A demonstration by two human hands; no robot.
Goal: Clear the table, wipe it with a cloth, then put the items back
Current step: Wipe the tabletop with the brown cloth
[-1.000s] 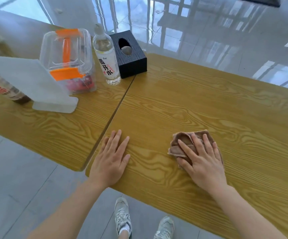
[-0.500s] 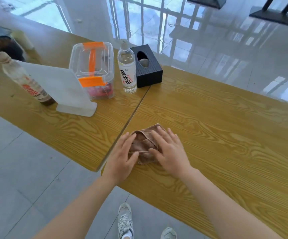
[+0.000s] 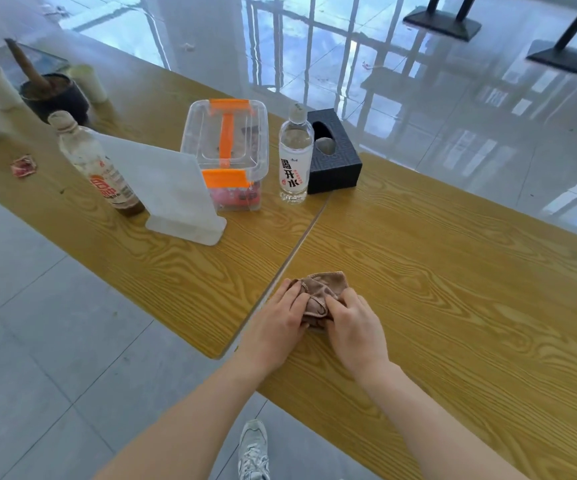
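Note:
A crumpled brown cloth (image 3: pixel 321 289) lies on the right wooden table (image 3: pixel 453 289), close to the seam with the left table (image 3: pixel 183 282). My left hand (image 3: pixel 276 323) and my right hand (image 3: pixel 356 327) both pinch the cloth from either side with curled fingers. On the left table stand a clear box with orange clips (image 3: pixel 226 147), a water bottle (image 3: pixel 295 157), a black tissue box (image 3: pixel 335 157), a white sign holder (image 3: pixel 173 195) and a sauce bottle (image 3: pixel 96 164).
Further left on the left table are a dark pot with a stick (image 3: pixel 55 95), white cups (image 3: pixel 88 83) and a small red wrapper (image 3: pixel 23 165). Glossy floor lies beyond the tables, with black table bases (image 3: pixel 443 19) at the top right. My shoes (image 3: pixel 252 448) show below.
The right hand slid the cloth left to the seam. The left hand came off the table onto the cloth, and both hands now bunch it between their fingers.

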